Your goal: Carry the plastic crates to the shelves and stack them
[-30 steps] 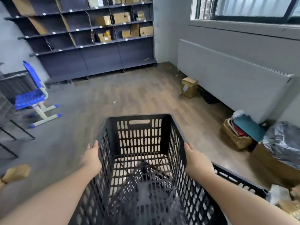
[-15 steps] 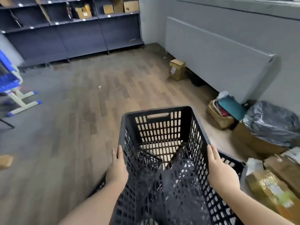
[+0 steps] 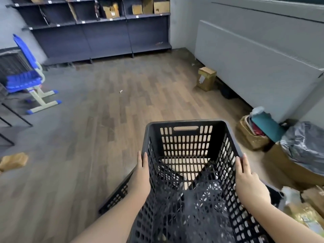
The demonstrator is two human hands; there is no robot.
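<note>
Far left: blue chair (image 3: 26,79) at mid-left edge, a flat brown packet (image 3: 14,161) on the floor at lower left. Shelves (image 3: 98,30) run across the upper left to top centre, well apart from the crate; lower bays look bare, cartons on the upper ones. Bottom centre: black slotted crate (image 3: 185,165) held out in front, open top toward camera, nothing visible inside. A second crate's rim (image 3: 115,195) appears to sit under it, so probably a nested pair, can't confirm. Left hand (image 3: 142,174) lies flat on the crate's left wall, fingers straight along the rim, thumb hidden. Right hand (image 3: 245,179) on the right wall, fingers wrapped over the rim, gripping. Right side: small carton (image 3: 206,78) by the radiator (image 3: 254,67), bags and boxes (image 3: 298,155) piled at the lower right edge. Risks: left side looks held by pressure only, so the crate could slip or the lower one drop free mid-carry. Crate blocks the view of the floor just ahead; the packet or the right-hand clutter is a trip or snag hazard if the path drifts.
</note>
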